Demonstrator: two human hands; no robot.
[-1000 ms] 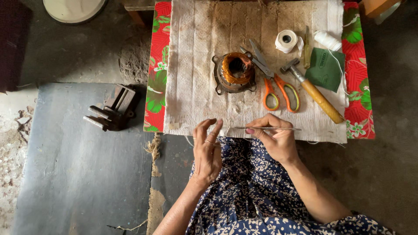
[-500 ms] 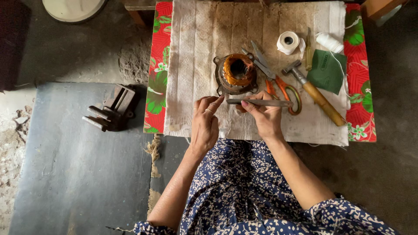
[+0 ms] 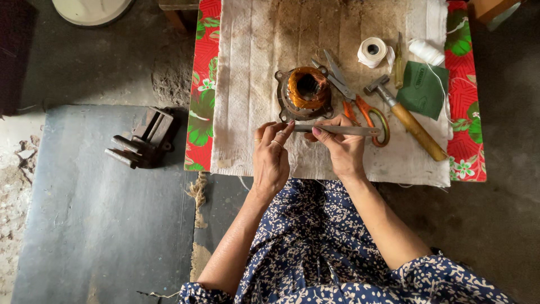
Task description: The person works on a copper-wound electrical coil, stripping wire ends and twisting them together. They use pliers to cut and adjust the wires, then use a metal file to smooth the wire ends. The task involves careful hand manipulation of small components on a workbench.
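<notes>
Head view: right hand (image 3: 343, 149) gripped a flat metal strip (image 3: 337, 130) just below the copper-wound stator (image 3: 305, 93); left hand (image 3: 271, 157) fingers pinched its tip. Judged step: readying the strip; inserting it would need steady alignment.

left hand (image 3: 271, 160): fingertips on strip end
right hand (image 3: 342, 151): pinching thin metal strip (image 3: 337, 130), held level
motor stator (image 3: 304, 93): just behind strip, on stained cloth (image 3: 253, 84)
scissors (image 3: 360, 107), hammer (image 3: 408, 118): right of stator
</notes>
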